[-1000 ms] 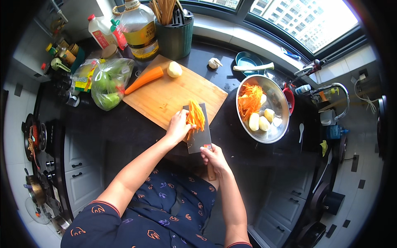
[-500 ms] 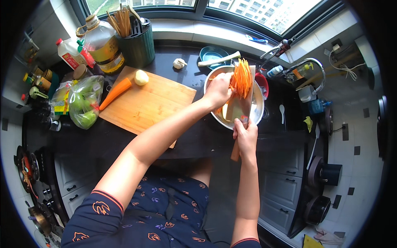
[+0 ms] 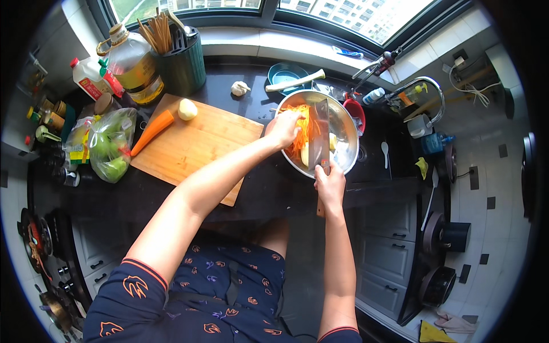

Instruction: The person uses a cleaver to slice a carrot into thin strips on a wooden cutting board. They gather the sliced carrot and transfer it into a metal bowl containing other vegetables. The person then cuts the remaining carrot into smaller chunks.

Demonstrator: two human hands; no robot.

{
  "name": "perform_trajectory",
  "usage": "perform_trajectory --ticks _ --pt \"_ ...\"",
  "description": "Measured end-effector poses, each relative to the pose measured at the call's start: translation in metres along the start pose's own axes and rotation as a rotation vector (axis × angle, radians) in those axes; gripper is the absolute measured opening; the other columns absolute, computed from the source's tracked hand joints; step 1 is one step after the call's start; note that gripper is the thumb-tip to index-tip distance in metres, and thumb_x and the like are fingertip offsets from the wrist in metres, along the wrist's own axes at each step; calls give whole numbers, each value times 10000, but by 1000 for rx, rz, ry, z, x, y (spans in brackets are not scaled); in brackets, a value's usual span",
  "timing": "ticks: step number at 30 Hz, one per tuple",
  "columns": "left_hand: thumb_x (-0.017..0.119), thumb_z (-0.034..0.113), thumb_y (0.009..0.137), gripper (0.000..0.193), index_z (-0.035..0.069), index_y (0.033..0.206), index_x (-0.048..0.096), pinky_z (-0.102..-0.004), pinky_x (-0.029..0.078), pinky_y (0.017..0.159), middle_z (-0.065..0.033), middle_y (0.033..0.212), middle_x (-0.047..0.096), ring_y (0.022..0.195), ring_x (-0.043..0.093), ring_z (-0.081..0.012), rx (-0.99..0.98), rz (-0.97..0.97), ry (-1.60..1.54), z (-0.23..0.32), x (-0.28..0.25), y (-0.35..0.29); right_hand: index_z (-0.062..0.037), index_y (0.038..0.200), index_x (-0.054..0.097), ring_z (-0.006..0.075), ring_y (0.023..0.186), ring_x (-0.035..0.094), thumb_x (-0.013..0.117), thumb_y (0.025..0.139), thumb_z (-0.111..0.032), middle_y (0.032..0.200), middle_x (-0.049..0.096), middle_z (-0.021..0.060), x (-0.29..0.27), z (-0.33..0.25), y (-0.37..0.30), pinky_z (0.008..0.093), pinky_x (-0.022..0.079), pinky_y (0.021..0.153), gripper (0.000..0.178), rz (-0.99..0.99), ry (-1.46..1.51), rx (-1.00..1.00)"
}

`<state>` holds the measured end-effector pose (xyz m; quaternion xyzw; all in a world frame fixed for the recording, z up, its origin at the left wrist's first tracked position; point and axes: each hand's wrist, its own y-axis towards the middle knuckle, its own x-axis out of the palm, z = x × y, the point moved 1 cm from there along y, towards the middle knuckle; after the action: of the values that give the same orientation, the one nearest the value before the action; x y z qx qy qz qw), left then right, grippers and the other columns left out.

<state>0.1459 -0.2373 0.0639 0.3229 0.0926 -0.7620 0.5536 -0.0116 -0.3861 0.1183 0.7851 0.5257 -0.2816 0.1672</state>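
Note:
My right hand (image 3: 330, 186) grips the wooden handle of a cleaver (image 3: 321, 128), its wide blade held on edge over a metal bowl (image 3: 350, 163). Shredded carrot (image 3: 301, 146) lies in the bowl's left side, against the blade's left face. My left hand (image 3: 284, 129) reaches over the rim onto those shreds, fingers stretched and thumb apart; the fingertips are partly lost among them. Pale pieces (image 3: 333, 141) sit deeper in the bowl. On a wooden cutting board (image 3: 200, 151) to the left rest a whole carrot (image 3: 153, 132) and a peeled potato-like vegetable (image 3: 187, 109).
Behind the bowl, a scallion-like white stalk (image 3: 294, 81) lies across a teal bowl (image 3: 280, 73), near a garlic bulb (image 3: 240, 88). A red bowl (image 3: 355, 108) and white spoon (image 3: 385, 154) are right. Far left stand an oil jug (image 3: 134, 63), knife block (image 3: 186, 66) and bagged green vegetables (image 3: 111, 146).
The carrot shreds have gone from the cleaver's blade down into the bowl. My left hand has moved slightly left and lower, and the cleaver has shifted left.

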Motion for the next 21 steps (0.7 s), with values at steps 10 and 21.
perform_trajectory --ticks 10,21 --pt "690 141 922 231 34 1113 614 -408 545 874 -141 1024 607 993 657 -290 234 334 -283 63 19 11 -3 969 676 137 514 642 654 942 -156 642 652 52 -15 -5 -15 307 516 513 157 -50 116 56" --pt "693 172 954 203 64 1112 623 -455 499 955 -151 1120 610 1101 616 -349 58 251 3 32 37 -8 -9 910 666 109 516 629 654 934 -142 649 646 33 -28 -1 -17 277 511 506 136 -17 197 119"
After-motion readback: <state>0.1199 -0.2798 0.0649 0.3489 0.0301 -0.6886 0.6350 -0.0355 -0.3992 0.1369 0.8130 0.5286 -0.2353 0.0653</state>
